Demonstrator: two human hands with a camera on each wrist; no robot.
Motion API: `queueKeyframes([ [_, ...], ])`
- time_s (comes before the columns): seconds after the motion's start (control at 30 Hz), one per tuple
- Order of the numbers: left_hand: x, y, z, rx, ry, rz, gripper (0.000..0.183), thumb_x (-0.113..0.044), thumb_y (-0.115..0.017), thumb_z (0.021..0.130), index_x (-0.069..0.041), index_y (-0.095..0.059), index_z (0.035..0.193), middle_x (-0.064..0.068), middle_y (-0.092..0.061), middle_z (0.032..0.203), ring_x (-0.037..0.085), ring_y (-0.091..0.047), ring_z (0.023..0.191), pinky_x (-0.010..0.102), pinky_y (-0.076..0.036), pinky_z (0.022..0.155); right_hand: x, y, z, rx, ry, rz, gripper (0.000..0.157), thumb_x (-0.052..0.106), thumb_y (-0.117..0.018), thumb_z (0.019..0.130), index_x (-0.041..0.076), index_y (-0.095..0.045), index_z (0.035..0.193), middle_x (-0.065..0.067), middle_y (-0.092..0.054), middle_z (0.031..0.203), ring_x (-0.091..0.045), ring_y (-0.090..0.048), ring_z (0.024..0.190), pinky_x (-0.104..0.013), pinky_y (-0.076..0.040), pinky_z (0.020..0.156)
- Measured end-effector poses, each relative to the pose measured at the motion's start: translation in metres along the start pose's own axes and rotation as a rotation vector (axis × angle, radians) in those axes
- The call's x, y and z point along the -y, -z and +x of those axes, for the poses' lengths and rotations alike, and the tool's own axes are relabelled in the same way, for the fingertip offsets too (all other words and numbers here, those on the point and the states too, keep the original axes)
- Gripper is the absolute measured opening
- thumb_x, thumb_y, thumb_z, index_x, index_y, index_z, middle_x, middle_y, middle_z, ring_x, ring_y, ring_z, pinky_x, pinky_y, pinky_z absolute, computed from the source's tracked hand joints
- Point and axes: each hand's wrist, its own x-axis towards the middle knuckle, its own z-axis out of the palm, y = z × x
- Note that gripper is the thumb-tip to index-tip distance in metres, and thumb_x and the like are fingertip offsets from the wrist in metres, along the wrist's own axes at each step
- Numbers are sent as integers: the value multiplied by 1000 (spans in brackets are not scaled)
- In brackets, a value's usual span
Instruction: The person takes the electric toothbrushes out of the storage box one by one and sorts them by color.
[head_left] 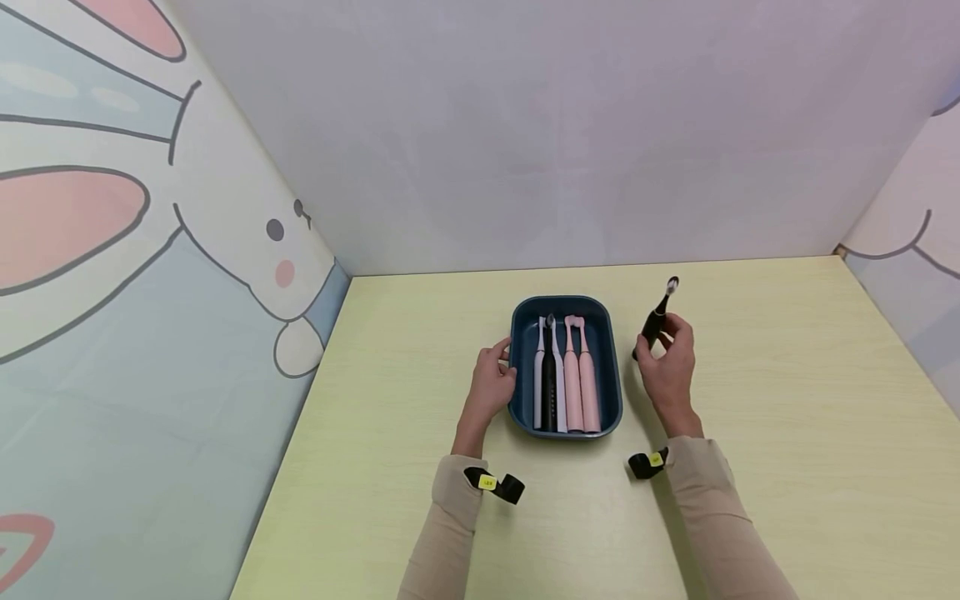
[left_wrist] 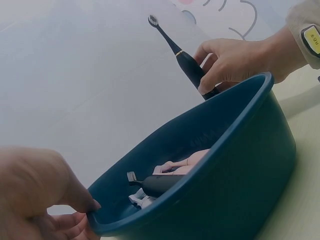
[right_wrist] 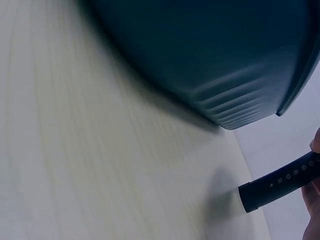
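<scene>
A dark blue plastic basket (head_left: pixel 600 333) stands on the table. Inside it lie side by side a white electric toothbrush (head_left: pixel 538 383), a black one (head_left: pixel 549 387), a pale lilac one (head_left: pixel 560 392) and two pink ones (head_left: pixel 572 387). My left hand (head_left: pixel 491 385) holds the basket's left rim, thumb over the edge and fingers outside. To the right of the basket, my right hand (head_left: pixel 670 367) pinches another black electric toothbrush (head_left: pixel 655 323) by its handle, brush head up. In the right wrist view, the lower end of that handle (right_wrist: pixel 275 184) hangs just above the tabletop.
The light wood-grain table (head_left: pixel 420 333) extends to both sides of the basket. A pale wall (head_left: pixel 555 167) rises behind it. At the left is a wall panel with a cartoon rabbit (head_left: pixel 247 217), and a similar panel (head_left: pixel 915 275) stands at the right.
</scene>
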Motion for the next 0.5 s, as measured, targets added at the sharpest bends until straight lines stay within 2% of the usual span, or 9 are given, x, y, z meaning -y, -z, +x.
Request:
queueKeyframes([
  [0.23,1,0,0,-2,-9,-3,51,1,-51,92,-5,-43,143,15,-48,114,17,-50,80,29,-45,70,1,2,-1,-31,15,28,48,-5,-63,83,-8,-46,128,-22,-51,120,-24,-52,109,-38,-46,96],
  [0.5,2,0,1,-3,-8,-3,52,1,-51,92,-5,-43,142,15,-48,114,17,-50,81,29,-45,71,9,11,-5,-42,-16,68,56,-3,-66,82,-6,-43,133,-20,-51,122,-23,-51,111,-36,-45,99],
])
